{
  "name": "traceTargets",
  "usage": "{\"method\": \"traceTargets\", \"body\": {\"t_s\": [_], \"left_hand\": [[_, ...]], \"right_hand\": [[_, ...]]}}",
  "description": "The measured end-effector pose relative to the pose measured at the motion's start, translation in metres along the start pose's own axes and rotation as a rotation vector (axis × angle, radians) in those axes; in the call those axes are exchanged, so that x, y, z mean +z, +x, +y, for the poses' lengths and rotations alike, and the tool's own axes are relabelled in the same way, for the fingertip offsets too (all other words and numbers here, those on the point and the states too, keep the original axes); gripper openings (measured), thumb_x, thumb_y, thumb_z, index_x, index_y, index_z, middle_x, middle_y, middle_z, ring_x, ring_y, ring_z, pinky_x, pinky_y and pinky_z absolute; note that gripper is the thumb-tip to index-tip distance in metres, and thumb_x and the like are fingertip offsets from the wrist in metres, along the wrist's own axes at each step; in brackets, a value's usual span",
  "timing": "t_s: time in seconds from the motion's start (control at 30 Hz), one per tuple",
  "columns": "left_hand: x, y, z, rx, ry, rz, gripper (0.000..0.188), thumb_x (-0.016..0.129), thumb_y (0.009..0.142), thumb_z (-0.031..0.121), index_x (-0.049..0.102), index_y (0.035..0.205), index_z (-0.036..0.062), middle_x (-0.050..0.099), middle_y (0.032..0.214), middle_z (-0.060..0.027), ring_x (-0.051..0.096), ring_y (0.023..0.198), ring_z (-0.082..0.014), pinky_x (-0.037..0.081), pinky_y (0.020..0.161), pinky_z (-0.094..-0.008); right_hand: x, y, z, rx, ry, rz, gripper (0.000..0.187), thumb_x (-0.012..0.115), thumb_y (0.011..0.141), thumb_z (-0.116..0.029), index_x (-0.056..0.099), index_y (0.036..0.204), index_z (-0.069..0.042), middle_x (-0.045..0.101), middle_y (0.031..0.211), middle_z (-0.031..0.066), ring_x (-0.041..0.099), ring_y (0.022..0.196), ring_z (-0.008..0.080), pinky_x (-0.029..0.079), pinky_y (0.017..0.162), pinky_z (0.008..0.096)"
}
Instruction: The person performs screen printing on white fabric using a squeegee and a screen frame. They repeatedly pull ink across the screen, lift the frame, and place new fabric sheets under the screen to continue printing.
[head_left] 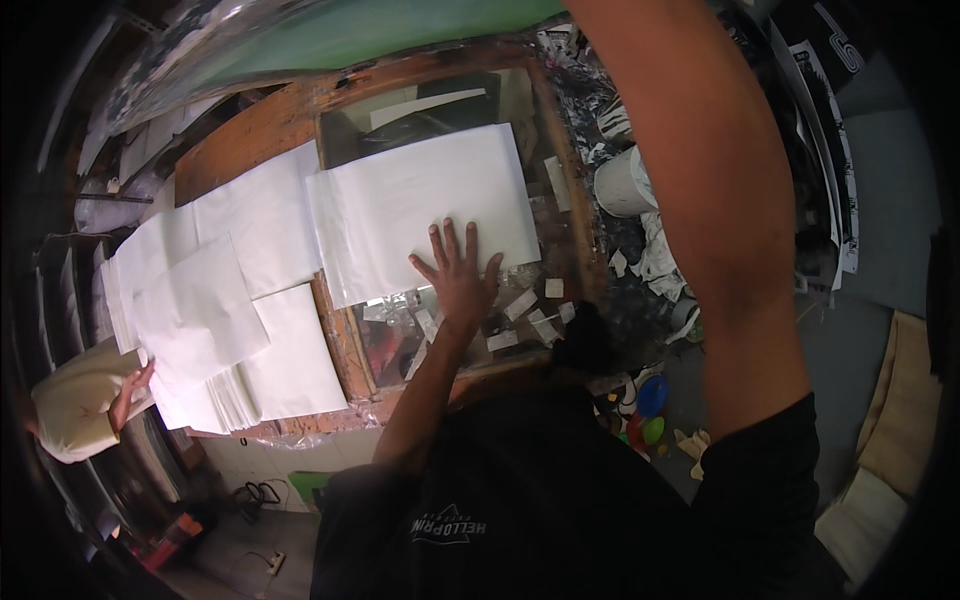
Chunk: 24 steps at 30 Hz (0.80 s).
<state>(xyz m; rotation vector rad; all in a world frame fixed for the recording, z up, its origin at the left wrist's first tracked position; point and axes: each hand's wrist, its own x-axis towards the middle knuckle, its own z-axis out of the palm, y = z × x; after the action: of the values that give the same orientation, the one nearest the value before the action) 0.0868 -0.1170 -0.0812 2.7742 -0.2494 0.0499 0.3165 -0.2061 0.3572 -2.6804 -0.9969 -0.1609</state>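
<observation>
Read as a dial about mid-view: just past eight o'clock, a co-worker's hand (130,392) beside a pale cream sleeve (75,412), at the edge of the paper; at nine o'clock, overlapping stacks of large, smooth white paper sheets (298,360), spread over a brown wooden surface (245,135); near the hub, reaching toward eleven o'clock, a big rectangular white sheet (420,185), slightly tilted, lying over a clear pane (345,138) in a wooden frame, left edge just beside the stacks; on the sheet's lower part, a bare left hand (458,275), palm down, fingers spread apart and flat on the paper; around five o'clock, small pale rectangular tabs (503,341) scattered across the pane; at two o'clock, a white cylindrical container (618,187); at four o'clock, a blue rounded object (652,397); back at two o'clock, farther out, a right forearm (725,180), running past the upper edge; right hand out of view, state of its fingers impossible to tell.
</observation>
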Motion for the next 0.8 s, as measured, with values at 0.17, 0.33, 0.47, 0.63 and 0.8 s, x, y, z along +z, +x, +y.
{"method": "traceTargets", "body": {"t_s": [0.17, 0.33, 0.47, 0.63, 0.8], "left_hand": [[0.000, -0.002, -0.001, 0.044, -0.022, 0.039, 0.068, 0.054, 0.100, 0.049, 0.040, 0.154, 0.0106, 0.025, 0.163, -0.0232, 0.014, 0.155, -0.0417, 0.005, 0.113, -0.0788], [-0.006, -0.009, 0.003, 0.071, -0.208, 0.120, 0.065, 0.057, 0.100, 0.045, 0.044, 0.150, 0.0046, 0.028, 0.161, -0.0261, 0.017, 0.154, -0.0434, 0.009, 0.114, -0.0766], [-0.085, -0.027, -0.011, -0.150, -0.624, 0.233, 0.058, 0.062, 0.100, 0.030, 0.046, 0.147, -0.0007, 0.036, 0.157, -0.0252, 0.029, 0.150, -0.0405, 0.019, 0.118, -0.0648], [-0.191, -0.078, -0.013, -0.353, -1.666, 0.175, 0.067, 0.068, 0.096, 0.022, 0.034, 0.148, -0.0033, 0.052, 0.139, -0.0172, 0.048, 0.135, -0.0259, 0.039, 0.112, -0.0480], [-0.097, -0.109, -0.049, -1.024, -1.867, -0.003, 0.042, 0.061, 0.098, 0.034, 0.053, 0.129, 0.0072, 0.056, 0.123, -0.0110, 0.049, 0.132, -0.0291, 0.036, 0.108, -0.0580]], "right_hand": [[0.014, 0.007, -0.011, 0.196, 0.013, -0.049, 0.051, 0.046, 0.100, -0.048, 0.055, 0.067, -0.011, 0.039, 0.058, -0.0023, 0.033, 0.052, 0.0105, 0.029, 0.044, 0.0297], [-0.004, -0.037, -0.044, 0.311, 0.008, 0.004, 0.053, 0.049, 0.102, -0.044, 0.052, 0.062, -0.011, 0.036, 0.052, -0.0055, 0.030, 0.047, 0.0072, 0.028, 0.042, 0.0265], [0.091, -0.064, -0.050, 0.192, 0.038, 0.317, 0.045, 0.065, 0.090, -0.051, 0.071, 0.084, -0.007, 0.066, 0.066, 0.0115, 0.067, 0.064, 0.0353, 0.055, 0.067, 0.0474], [0.212, -0.186, -0.092, 0.119, -0.039, 0.258, 0.041, 0.072, 0.089, -0.045, 0.061, 0.082, -0.006, 0.065, 0.080, 0.0119, 0.065, 0.074, 0.0307, 0.049, 0.070, 0.0447], [0.312, -0.241, -0.097, 0.183, 0.121, -0.107, 0.031, 0.062, 0.082, -0.002, 0.062, 0.113, -0.005, 0.068, 0.108, 0.0140, 0.063, 0.105, 0.0320, 0.045, 0.087, 0.0448]]}}
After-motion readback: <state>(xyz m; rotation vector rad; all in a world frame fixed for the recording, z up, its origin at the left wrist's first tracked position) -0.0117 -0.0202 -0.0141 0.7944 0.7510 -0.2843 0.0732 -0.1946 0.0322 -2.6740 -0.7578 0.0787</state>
